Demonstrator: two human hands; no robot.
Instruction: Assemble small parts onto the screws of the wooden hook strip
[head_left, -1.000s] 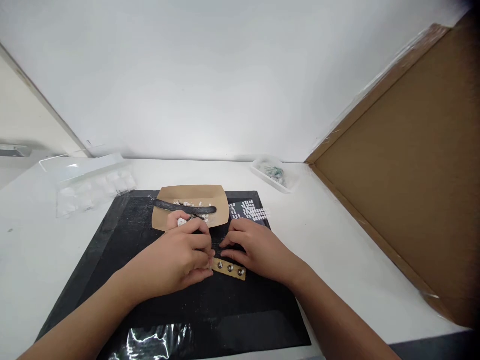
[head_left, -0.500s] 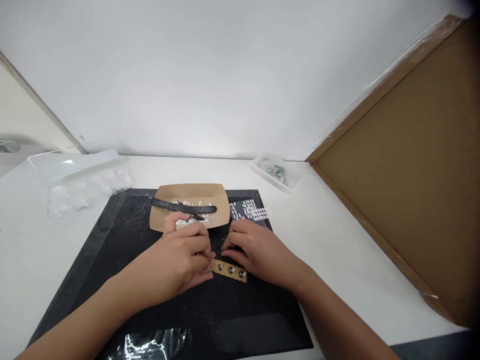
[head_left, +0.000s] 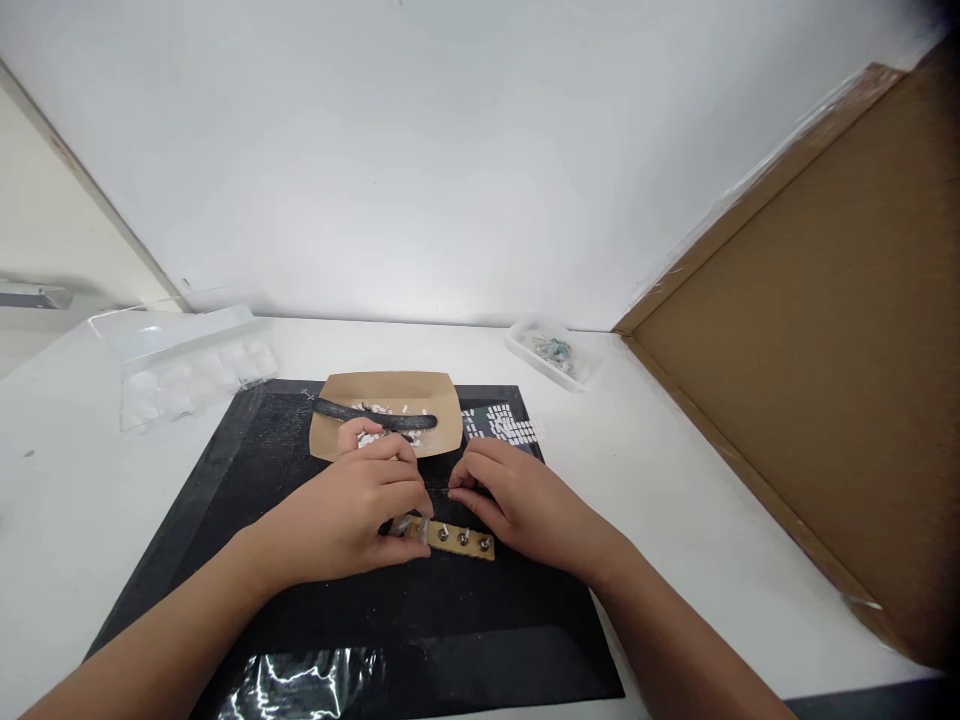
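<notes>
Two hands, left (head_left: pixel 358 500) and right (head_left: pixel 517 500), pinching a studded wooden strip (head_left: pixel 454 538) mid-mat (head_left: pixel 225 470), paper tray (head_left: pixel 442 400) just behind, bare table (head_left: pixel 675 470) rightward.

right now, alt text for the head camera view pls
Two bare hands, left hand and right hand, work on a tan strip with metal studs on a black mat. Behind them sits a brown paper tray of small white pieces.

Both hands (head_left: pixel 442 500) low (fingers curled), fingertips together
</notes>
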